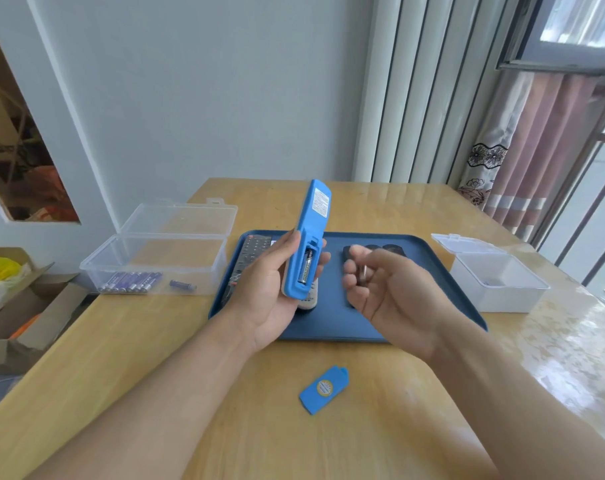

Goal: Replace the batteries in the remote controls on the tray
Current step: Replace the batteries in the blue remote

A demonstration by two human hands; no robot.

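Observation:
My left hand [270,289] grips a blue remote [309,230] held upright, back side toward me, above the dark blue tray [415,271]. Its battery bay is uncovered and one battery [305,268] sits inside. My right hand [387,289] hovers to the right of it, fingers curled round a small battery [362,273]. The blue battery cover [324,389] lies on the table in front of the tray. A black remote [251,258] lies at the tray's left, a light one [308,301] shows under the blue remote, and dark remotes [384,249] lie partly hidden behind my right hand.
A clear open box [155,261] left of the tray holds several purple batteries [131,282]. A white open box [498,282] stands right of the tray. Cardboard boxes [20,313] sit on the floor at the left. A wall and curtains rise behind the wooden table [225,427].

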